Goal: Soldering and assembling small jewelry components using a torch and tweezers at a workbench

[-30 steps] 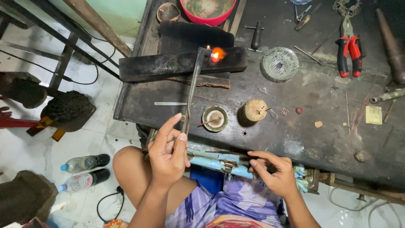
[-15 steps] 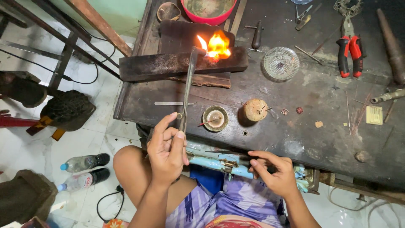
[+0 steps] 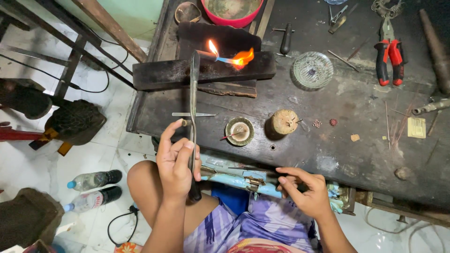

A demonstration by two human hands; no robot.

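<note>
— What is your left hand doing right now?

— My left hand [image 3: 176,161] is clenching around the dark handle of a long torch [image 3: 193,112], fingers wrapped tight, thumb lying along the shaft. The torch is reaching from my lap, over the near edge of the workbench [image 3: 328,154], toward the far left part of it.

— And the flame?

— The flame [image 3: 232,57] is shooting sideways from the torch tip, blue at the root and orange at the end, licking along the top of the charred block [image 3: 159,74] that is lying across the bench near its far edge. I cannot tell what small piece, if any, is heating there.

— Your right hand?

— My right hand [image 3: 304,189] is hovering just past the near edge of the bench, above my lap. The fingers are curling loosely and the thumb and forefinger are drawing together, but I cannot tell whether they are pinching anything.

— What is lying around the work?

— A pair of tweezers [image 3: 193,114] is lying flat just under the torch shaft. A small round dish [image 3: 239,131] and a wooden stump [image 3: 284,122] are sitting beside each other near the middle. A glass dish [image 3: 312,70] is sitting right of the block, and red-handled pliers [image 3: 389,56] are lying toward the far right corner. A red bowl [image 3: 232,11] is standing at the far edge.
</note>
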